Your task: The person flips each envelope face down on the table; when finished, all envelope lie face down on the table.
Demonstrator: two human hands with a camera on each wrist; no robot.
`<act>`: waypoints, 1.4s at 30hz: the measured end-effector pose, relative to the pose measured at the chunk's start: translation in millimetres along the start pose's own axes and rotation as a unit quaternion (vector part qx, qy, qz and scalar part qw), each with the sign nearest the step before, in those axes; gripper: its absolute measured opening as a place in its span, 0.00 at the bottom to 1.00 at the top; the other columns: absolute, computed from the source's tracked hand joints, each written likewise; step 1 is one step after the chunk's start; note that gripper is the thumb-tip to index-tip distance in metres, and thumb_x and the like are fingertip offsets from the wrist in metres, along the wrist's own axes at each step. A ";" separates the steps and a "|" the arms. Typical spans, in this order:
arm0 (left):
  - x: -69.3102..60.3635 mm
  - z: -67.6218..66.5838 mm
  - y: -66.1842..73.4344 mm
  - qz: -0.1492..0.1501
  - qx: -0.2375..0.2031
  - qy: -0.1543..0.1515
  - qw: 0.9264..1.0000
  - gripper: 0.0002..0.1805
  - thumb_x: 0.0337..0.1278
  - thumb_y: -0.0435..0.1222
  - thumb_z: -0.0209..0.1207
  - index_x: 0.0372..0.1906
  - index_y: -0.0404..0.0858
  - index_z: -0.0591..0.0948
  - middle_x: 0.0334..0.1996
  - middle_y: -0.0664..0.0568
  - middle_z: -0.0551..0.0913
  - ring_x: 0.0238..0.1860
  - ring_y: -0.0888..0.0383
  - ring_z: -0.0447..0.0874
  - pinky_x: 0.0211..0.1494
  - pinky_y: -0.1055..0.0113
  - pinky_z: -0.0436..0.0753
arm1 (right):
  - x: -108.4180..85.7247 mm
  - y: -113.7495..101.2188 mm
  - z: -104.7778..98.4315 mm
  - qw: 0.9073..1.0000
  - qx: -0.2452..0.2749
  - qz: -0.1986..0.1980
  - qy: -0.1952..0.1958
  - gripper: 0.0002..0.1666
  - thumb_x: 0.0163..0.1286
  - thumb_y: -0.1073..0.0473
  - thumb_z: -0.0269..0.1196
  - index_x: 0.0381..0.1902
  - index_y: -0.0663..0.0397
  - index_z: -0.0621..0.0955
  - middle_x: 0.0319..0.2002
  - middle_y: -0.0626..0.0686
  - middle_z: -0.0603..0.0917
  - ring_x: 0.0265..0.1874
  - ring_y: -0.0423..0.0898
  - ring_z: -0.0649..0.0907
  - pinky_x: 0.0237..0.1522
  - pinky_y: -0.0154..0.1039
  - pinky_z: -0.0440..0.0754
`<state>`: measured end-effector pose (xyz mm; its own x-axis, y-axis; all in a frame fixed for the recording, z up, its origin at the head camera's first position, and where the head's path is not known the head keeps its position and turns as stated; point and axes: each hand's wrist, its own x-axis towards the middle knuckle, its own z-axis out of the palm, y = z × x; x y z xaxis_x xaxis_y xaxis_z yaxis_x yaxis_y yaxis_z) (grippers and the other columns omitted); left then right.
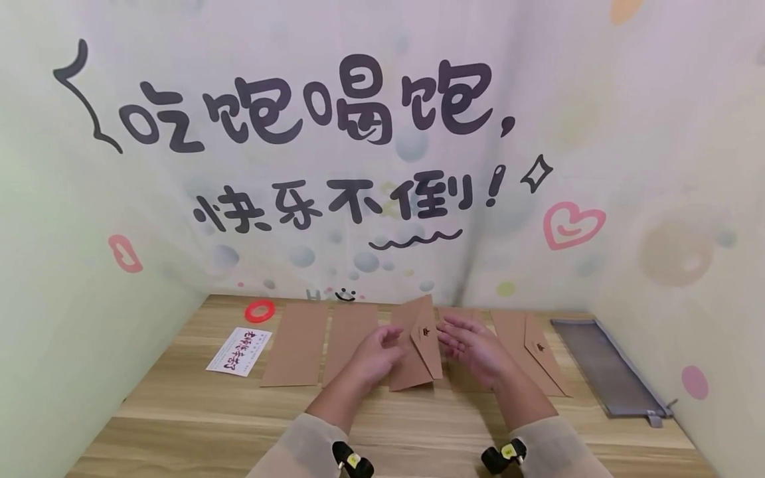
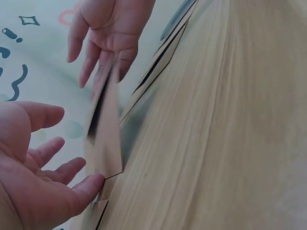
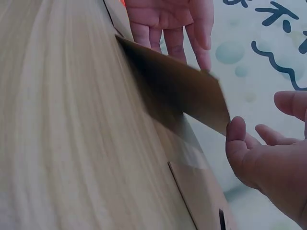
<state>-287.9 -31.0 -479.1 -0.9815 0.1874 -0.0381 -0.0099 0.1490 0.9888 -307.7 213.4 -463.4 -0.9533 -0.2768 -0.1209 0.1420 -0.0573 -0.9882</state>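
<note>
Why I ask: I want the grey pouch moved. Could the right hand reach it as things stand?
Probably yes: only one low-lying envelope seems to lie between the right hand and the grey pouch.

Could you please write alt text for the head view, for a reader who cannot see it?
A person's left hand and right hand flank a tilted brown envelope above a wood-grain table. Other brown envelopes lie in a row, with a red ring and white card at the left and a grey mesh pouch at the right.
</note>
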 end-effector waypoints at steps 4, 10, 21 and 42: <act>-2.4 5.7 1.2 -0.006 -0.010 -0.015 1.000 0.31 0.68 0.38 0.68 0.73 0.35 0.76 0.77 0.38 0.73 0.77 0.37 0.72 0.75 0.43 0.79 | -1.7 -2.1 6.5 1.000 -0.003 -0.014 -0.018 0.35 0.84 0.63 0.54 0.82 0.68 0.59 0.80 0.68 0.66 0.59 0.38 0.82 0.60 0.33 0.83; -7.5 14.3 5.7 -0.001 -0.029 -0.046 0.998 0.32 0.71 0.42 0.68 0.75 0.39 0.74 0.79 0.39 0.71 0.79 0.38 0.71 0.78 0.41 0.76 | -3.6 -3.5 15.6 0.999 -0.004 -0.026 -0.040 0.35 0.82 0.66 0.56 0.82 0.65 0.61 0.80 0.67 0.65 0.62 0.40 0.81 0.58 0.31 0.84; -10.4 19.5 10.2 -0.002 -0.079 -0.077 0.994 0.33 0.69 0.45 0.70 0.76 0.51 0.74 0.74 0.38 0.77 0.71 0.46 0.81 0.68 0.49 0.87 | -8.9 -5.4 27.3 0.997 -0.020 -0.029 -0.062 0.37 0.82 0.65 0.56 0.84 0.63 0.60 0.82 0.65 0.64 0.68 0.46 0.79 0.63 0.33 0.83; -10.9 20.6 19.3 0.024 -0.121 -0.050 0.991 0.30 0.73 0.35 0.64 0.76 0.48 0.76 0.79 0.45 0.73 0.77 0.44 0.75 0.76 0.49 0.80 | -13.5 -0.4 32.3 0.998 -0.035 0.020 -0.053 0.35 0.84 0.58 0.57 0.84 0.46 0.65 0.83 0.64 0.63 0.66 0.45 0.81 0.69 0.47 0.82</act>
<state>-273.5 -10.2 -462.5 -0.9581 0.2862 0.0073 -0.0212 -0.0964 0.9951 -286.2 186.2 -458.4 -0.9129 -0.3780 -0.1543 0.1580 0.0215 -0.9872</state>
